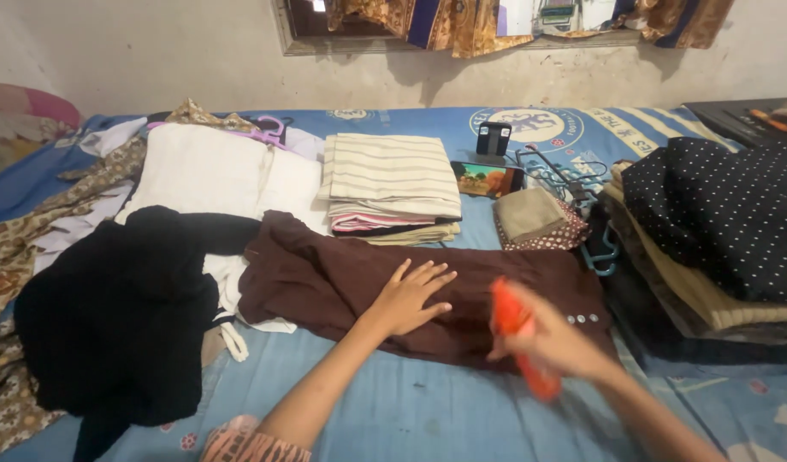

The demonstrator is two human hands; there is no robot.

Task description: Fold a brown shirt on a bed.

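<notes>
A dark brown garment lies spread across the blue bedsheet. My left hand rests flat on it, fingers apart, pressing the cloth. My right hand is blurred with motion over the garment's right part, near a row of small buttons, and grips an orange object whose kind I cannot make out.
A black garment lies at the left beside white cloth. Folded striped clothes are stacked behind the brown garment. A phone, a folded tan cloth, blue hangers and a dotted dark pile sit at the right.
</notes>
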